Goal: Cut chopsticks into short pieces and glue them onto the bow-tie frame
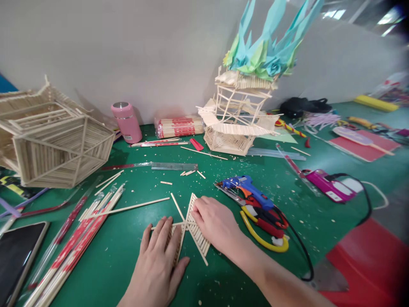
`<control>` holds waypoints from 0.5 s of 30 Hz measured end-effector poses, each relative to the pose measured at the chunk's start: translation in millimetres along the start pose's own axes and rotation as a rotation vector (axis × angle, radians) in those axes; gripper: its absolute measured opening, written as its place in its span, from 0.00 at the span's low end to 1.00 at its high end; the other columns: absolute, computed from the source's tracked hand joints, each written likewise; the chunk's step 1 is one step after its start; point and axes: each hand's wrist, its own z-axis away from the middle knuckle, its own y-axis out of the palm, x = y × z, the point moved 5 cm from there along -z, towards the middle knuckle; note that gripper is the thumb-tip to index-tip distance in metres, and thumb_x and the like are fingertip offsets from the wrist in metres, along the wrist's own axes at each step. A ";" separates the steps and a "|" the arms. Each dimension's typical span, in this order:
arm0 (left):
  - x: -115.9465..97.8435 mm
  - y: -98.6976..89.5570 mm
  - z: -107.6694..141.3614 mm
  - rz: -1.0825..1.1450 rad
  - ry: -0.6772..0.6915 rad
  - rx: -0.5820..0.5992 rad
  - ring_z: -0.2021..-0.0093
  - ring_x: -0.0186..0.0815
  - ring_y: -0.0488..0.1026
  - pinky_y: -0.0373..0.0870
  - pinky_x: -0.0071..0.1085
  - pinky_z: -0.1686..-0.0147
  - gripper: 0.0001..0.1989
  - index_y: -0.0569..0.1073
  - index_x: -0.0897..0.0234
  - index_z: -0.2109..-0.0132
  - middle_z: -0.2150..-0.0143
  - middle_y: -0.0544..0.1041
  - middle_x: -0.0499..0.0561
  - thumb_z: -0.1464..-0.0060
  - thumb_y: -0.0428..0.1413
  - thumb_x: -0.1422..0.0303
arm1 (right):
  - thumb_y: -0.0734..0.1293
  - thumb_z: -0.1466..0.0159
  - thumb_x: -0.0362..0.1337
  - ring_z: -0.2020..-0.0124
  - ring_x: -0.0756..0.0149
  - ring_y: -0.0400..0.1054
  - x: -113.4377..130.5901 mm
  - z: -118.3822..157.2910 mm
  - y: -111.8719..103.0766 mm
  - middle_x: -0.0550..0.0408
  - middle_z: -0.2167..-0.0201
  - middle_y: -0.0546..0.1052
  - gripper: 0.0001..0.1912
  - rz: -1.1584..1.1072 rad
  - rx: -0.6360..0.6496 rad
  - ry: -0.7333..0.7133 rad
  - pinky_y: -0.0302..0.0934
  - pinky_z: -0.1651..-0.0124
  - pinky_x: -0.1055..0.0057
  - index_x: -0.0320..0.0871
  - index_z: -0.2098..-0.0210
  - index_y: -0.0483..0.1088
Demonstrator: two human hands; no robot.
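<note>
A flat frame of thin wooden sticks (200, 239) lies on the green table, with crossed spokes and two triangular sections filled by rows of short sticks. My left hand (159, 256) rests palm down over the left section, fingers stretched out and covering much of it. Over the right section, my right hand (217, 221) has its fingers curled down and closed against the sticks; its fingertips are hidden, so anything pinched there cannot be made out. One bare spoke (177, 206) points away from me between the hands. A loose stick (134, 207) lies beyond my left hand.
Right of my hands lie a blue glue gun (251, 192) and yellow-handled pliers (262, 232) with a black cable. Packed sticks (79, 238) and a phone (19, 256) are at left. Behind stand a stick lantern-like model (64, 149), pink flask (127, 123) and paper-topped stick model (239, 128).
</note>
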 end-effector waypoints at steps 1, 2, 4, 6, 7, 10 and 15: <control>0.3 -0.2 -0.1 0.001 0.003 -0.005 0.46 0.49 0.64 0.63 0.48 0.53 0.21 0.64 0.67 0.47 0.47 0.70 0.62 0.46 0.49 0.62 | 0.60 0.41 0.31 0.72 0.64 0.66 -2.6 -0.3 -1.6 0.55 0.76 0.71 0.07 0.008 -0.009 0.006 0.57 0.71 0.70 0.43 0.75 0.64; 0.9 0.2 0.2 0.005 0.002 -0.011 0.46 0.48 0.64 0.63 0.48 0.53 0.22 0.64 0.67 0.47 0.47 0.70 0.61 0.46 0.50 0.62 | 0.60 0.40 0.32 0.72 0.63 0.66 -7.1 0.2 -4.3 0.54 0.76 0.71 0.07 0.014 -0.026 0.020 0.57 0.71 0.70 0.43 0.74 0.64; 2.7 2.5 1.9 0.016 -0.006 -0.021 0.45 0.48 0.62 0.62 0.48 0.52 0.22 0.63 0.66 0.46 0.46 0.69 0.60 0.46 0.49 0.62 | 0.58 0.38 0.33 0.72 0.64 0.66 -20.6 3.7 -12.2 0.54 0.75 0.71 0.07 0.022 -0.076 0.066 0.57 0.71 0.70 0.43 0.73 0.63; 4.3 5.6 3.9 0.026 -0.016 -0.028 0.44 0.48 0.61 0.60 0.48 0.51 0.22 0.63 0.65 0.45 0.45 0.67 0.59 0.46 0.49 0.61 | 0.57 0.38 0.33 0.74 0.65 0.66 -36.4 10.1 -21.1 0.55 0.76 0.71 0.07 0.019 -0.127 0.110 0.57 0.73 0.71 0.43 0.73 0.63; 4.5 6.7 4.6 0.029 -0.016 -0.033 0.43 0.48 0.60 0.59 0.47 0.51 0.23 0.62 0.64 0.45 0.44 0.67 0.59 0.46 0.49 0.61 | 0.58 0.38 0.33 0.74 0.66 0.66 -43.8 14.1 -25.1 0.56 0.76 0.71 0.07 0.015 -0.144 0.122 0.57 0.73 0.72 0.44 0.73 0.63; 2.2 6.9 5.2 0.039 -0.008 -0.042 0.43 0.47 0.59 0.56 0.46 0.49 0.23 0.62 0.63 0.45 0.44 0.67 0.57 0.46 0.49 0.60 | 0.59 0.39 0.35 0.73 0.64 0.68 -60.6 26.1 -34.2 0.55 0.74 0.72 0.07 0.004 -0.188 0.136 0.58 0.73 0.71 0.44 0.72 0.65; 7.9 -2.6 2.3 0.156 -0.124 -0.107 0.45 0.46 0.60 0.49 0.50 0.46 0.16 0.64 0.63 0.48 0.47 0.69 0.58 0.43 0.47 0.67 | 0.58 0.38 0.37 0.68 0.62 0.69 -65.3 40.4 -39.6 0.50 0.65 0.73 0.09 -0.079 -0.330 0.156 0.63 0.68 0.68 0.43 0.61 0.67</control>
